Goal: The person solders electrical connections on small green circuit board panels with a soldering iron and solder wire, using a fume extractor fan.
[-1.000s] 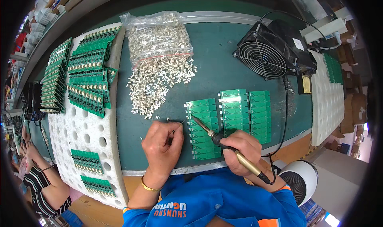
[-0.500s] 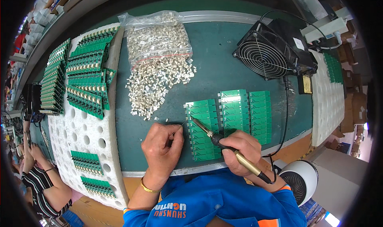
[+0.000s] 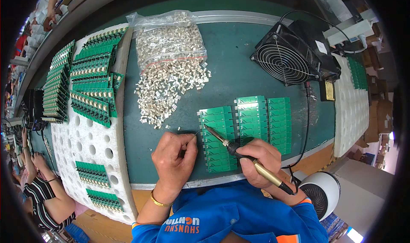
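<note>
My right hand (image 3: 261, 162) grips a soldering iron (image 3: 265, 174) around its handle. The iron's tip rests at the upper left part of a green circuit board panel (image 3: 218, 142), near its row of pins. Left of that panel, my left hand (image 3: 175, 154) is closed in a pinch on a thin solder wire (image 3: 197, 133), whose short end points toward the board's left edge. Two more green panels, the middle one (image 3: 250, 119) and the right one (image 3: 279, 125), lie alongside. Small white connectors (image 3: 160, 100) are heaped beyond my left hand, spilling from a clear plastic bag (image 3: 168, 40).
A black fan (image 3: 282, 61) stands at the back right, its cable running down the table's right side. On the left, a white foam board (image 3: 96, 142) carries stacked assembled circuit boards (image 3: 94, 68). Another foam board (image 3: 350, 110) is at right. Another person's arm (image 3: 45, 168) shows far left.
My hands, the iron and the panels stay almost in place, with only a tiny shift. Another person's hand has come into view at the far upper left.
</note>
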